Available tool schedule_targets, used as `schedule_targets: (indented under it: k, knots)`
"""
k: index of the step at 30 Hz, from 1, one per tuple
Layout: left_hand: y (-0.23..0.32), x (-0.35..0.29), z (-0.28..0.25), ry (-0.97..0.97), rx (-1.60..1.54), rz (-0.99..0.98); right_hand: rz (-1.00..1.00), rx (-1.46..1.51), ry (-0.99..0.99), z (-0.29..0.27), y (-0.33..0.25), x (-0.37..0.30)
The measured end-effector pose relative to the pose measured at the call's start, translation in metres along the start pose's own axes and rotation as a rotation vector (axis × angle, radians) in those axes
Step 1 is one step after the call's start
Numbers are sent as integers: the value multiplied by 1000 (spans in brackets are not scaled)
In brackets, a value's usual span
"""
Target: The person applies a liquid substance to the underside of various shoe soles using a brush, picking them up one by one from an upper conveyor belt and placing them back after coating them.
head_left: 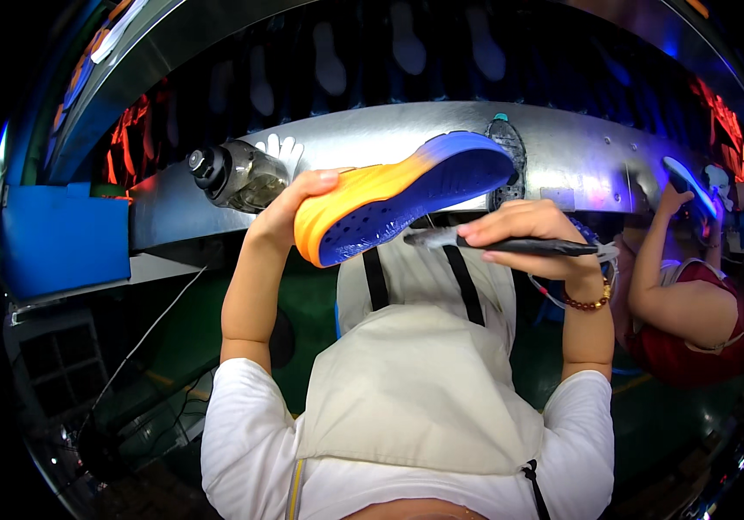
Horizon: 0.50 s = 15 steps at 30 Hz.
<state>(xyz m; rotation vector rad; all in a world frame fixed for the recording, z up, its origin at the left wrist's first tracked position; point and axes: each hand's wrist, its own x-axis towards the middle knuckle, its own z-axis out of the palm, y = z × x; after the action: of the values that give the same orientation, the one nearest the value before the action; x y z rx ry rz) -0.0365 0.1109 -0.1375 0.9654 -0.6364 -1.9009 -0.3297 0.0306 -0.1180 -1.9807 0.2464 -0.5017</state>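
A shoe sole [363, 192], orange at one end and fading to blue-violet at the other, is tilted up in front of me. Its dark blue inner side, dotted with holes, looks wet and shiny. My left hand [290, 206] is closed round the orange end, the thumb on the outer wall. A slim brush with a black handle [541, 247] lies in the closed fingers of my right hand [532, 224]. Its pale, wet-looking bristles [433, 237] are close to the sole's lower edge; I cannot tell whether they touch.
On the metal ledge [372, 130] stand a tinted bottle [251, 178] with a black cap, a white glove [283, 149] and a dark elongated object [504, 143]. Beyond it, several pale soles [408, 39] lie in the dark. At right, a co-worker in red [688, 338] holds a glowing sole [689, 185].
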Motion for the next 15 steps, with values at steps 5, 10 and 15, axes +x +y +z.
schedule_targets:
  k: [5, 10, 15]
  knots:
    - [-32, 40, -17, -211, -567, 249, -155, 129, 256, 7, -4, 11]
    - [-56, 75, 14, -200, -535, 186, 188, 128, 404, 28, 24, 26]
    - [-59, 79, 21, -122, -520, 266, -1, -115, 417, 39, 23, 35]
